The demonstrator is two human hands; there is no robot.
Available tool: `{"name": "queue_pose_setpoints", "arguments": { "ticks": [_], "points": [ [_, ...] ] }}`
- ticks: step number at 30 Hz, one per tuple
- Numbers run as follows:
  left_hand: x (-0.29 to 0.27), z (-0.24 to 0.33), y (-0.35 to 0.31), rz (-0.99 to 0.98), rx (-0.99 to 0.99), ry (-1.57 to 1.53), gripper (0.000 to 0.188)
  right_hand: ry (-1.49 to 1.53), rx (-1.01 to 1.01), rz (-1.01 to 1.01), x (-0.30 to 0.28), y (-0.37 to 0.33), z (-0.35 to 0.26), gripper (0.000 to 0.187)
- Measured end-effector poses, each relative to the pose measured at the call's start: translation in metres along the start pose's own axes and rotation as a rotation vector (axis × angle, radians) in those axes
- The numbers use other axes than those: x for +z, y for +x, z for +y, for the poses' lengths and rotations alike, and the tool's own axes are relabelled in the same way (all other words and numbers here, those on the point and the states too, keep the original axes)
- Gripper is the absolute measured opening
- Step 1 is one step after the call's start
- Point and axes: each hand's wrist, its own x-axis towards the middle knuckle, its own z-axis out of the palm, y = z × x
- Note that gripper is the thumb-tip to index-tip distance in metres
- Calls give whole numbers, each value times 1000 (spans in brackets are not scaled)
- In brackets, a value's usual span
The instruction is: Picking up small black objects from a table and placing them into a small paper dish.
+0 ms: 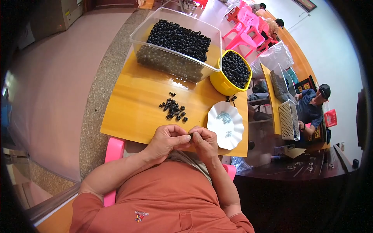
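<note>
My left hand (167,140) and my right hand (205,143) meet at the table's near edge, fingertips pinched together. Between them is a small black part (190,135), mostly covered by the fingers. Just beyond my hands lies a loose pile of small black ring-like parts (173,108). A white scalloped plate (212,123), close to my right hand, holds small clear bluish pieces (224,117) in two clusters.
A clear plastic bin (176,64) of black parts stands at the table's far side, beside a full yellow tub (222,83). A few black parts (231,98) lie by the tub. Across the right side, another person (311,105) sits near a white perforated basket (289,120). Pink chairs (248,29) stand behind.
</note>
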Motion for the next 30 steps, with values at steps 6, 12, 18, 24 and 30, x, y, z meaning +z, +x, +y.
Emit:
{"name": "queue_pose_setpoints", "arguments": {
  "ticks": [6, 12, 18, 24, 30],
  "points": [
    [2, -2, 2, 42, -5, -21, 10, -211, -188, 152, 16, -7, 2, 14],
    [8, 1, -3, 100, -24, 4, 10, -838, -545, 144, 21, -7, -3, 17],
    [10, 6, -7, 106, -49, -44, 9, -956, -691, 69, 20, -7, -7, 41],
    [14, 3, -7, 200, 14, 23, 12, -1050, -764, 94, 16, -8, -5, 35],
    [14, -2, -7, 169, 68, 32, 14, -1061, -840, 82, 11, -7, -5, 34]
  ]
}}
